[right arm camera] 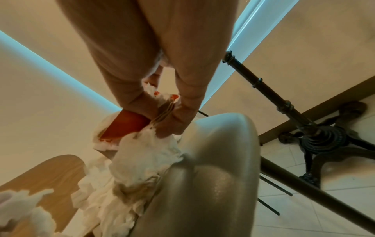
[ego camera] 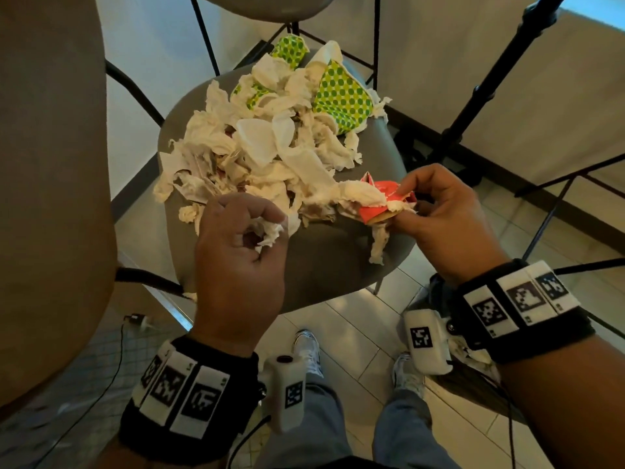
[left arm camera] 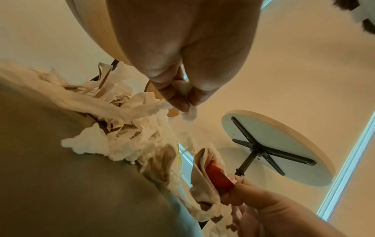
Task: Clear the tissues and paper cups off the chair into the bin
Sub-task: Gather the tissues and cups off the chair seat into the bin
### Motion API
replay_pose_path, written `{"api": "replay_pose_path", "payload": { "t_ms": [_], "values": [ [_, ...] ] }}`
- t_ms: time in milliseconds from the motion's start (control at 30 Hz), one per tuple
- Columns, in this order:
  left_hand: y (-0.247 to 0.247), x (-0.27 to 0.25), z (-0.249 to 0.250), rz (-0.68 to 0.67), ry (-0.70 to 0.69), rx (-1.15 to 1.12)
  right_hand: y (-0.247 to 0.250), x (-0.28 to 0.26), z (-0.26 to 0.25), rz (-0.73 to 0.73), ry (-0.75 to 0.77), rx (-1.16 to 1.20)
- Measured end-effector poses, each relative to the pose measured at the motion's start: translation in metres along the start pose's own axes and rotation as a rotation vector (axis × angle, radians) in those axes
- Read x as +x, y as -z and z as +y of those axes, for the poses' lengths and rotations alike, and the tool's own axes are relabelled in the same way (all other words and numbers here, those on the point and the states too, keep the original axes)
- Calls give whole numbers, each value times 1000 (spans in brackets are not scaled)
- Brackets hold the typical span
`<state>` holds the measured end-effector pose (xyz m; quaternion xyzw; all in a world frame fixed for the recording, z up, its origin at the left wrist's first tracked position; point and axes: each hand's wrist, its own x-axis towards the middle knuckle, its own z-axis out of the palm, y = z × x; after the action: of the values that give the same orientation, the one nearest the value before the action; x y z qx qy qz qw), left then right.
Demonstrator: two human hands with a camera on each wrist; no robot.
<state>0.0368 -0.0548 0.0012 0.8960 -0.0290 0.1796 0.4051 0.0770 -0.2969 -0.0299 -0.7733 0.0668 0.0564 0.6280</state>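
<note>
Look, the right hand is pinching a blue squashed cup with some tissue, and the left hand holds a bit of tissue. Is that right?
Not quite: the cup is red, not blue. The head view shows the right hand pinching it together with some tissue, and the right wrist view shows the same red. The left hand does hold a bit of tissue, over the chair.

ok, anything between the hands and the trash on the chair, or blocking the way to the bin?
Nothing between them: left hand already pinches a tissue, right hand pinches the crushed red cup. No bin in view, so that path can't be judged.

Crumpled white tissues [ego camera: 257,157] and flattened dotted cups [ego camera: 341,99] heaped on grey chair [ego camera: 338,265]
</note>
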Motion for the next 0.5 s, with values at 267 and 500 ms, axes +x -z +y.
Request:
{"api": "replay_pose_path", "payload": {
  "t_ms": [267,500],
  "values": [
    [-8,0,8,-43,20,-3,14,-9,5,42,-49,12],
    [-9,4,22,-37,-38,-15,22,-9,6,56,-24,15]
  ]
}}
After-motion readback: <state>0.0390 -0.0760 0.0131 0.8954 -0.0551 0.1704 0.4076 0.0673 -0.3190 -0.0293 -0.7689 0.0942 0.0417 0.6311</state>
